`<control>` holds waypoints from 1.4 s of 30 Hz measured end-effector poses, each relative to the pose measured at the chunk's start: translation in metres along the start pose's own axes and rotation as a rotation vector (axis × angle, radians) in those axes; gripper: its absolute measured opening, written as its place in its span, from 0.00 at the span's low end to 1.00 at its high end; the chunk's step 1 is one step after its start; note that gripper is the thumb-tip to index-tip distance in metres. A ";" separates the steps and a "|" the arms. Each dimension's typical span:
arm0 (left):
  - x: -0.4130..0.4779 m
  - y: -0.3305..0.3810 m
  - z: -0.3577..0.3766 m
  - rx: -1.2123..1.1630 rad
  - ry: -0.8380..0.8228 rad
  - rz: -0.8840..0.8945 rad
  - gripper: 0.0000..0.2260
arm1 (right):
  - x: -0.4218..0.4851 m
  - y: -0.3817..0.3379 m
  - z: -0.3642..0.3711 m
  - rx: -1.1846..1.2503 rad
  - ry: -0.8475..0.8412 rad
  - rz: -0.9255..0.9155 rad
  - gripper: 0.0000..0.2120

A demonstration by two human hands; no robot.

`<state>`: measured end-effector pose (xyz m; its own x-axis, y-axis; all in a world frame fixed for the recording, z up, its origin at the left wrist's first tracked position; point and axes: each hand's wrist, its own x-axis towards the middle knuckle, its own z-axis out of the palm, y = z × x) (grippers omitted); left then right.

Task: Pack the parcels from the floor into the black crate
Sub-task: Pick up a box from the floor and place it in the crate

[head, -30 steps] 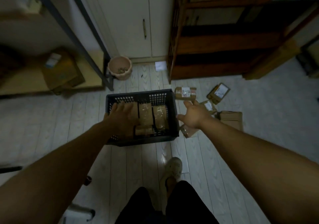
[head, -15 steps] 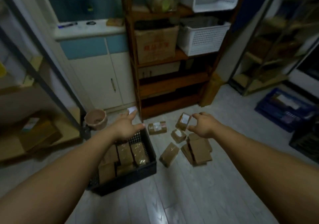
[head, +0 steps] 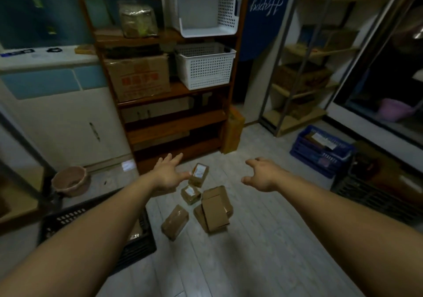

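Since a moment ago your left hand (head: 168,175) has left the black slatted plastic crate (head: 139,248); both it and your right hand (head: 263,176) spread empty above the brown taped cardboard parcels (head: 214,209).

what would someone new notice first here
The left hand and right hand stretch forward, spread open and holding nothing. Below and between them a cluster of brown parcels lies on the pale floor, with the black crate at lower left, partly hidden by the left forearm. Behind stands a wooden shelf with white baskets.
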<state>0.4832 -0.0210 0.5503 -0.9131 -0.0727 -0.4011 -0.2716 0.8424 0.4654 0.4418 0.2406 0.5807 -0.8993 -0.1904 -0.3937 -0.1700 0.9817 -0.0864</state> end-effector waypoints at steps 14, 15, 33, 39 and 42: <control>0.139 -0.001 -0.024 -0.044 -0.022 -0.131 0.34 | 0.150 0.009 -0.024 0.005 -0.114 -0.078 0.35; 0.155 -0.004 -0.025 -0.055 -0.028 -0.133 0.34 | 0.166 0.009 -0.026 0.003 -0.125 -0.071 0.35; 0.359 -0.108 0.103 -0.234 -0.270 -0.558 0.36 | 0.476 -0.015 0.115 0.062 -0.608 -0.368 0.06; 0.463 -0.134 0.199 -0.468 -0.223 -0.670 0.28 | 0.605 -0.006 0.244 0.062 -0.709 -0.299 0.26; 0.516 -0.155 0.254 -0.647 -0.125 -0.765 0.21 | 0.657 -0.019 0.309 0.114 -0.686 -0.264 0.32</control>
<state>0.1316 -0.0537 0.0708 -0.3959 -0.3846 -0.8339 -0.9179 0.1390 0.3717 -0.0216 0.0938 0.0411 -0.3744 -0.4206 -0.8264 -0.2690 0.9022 -0.3372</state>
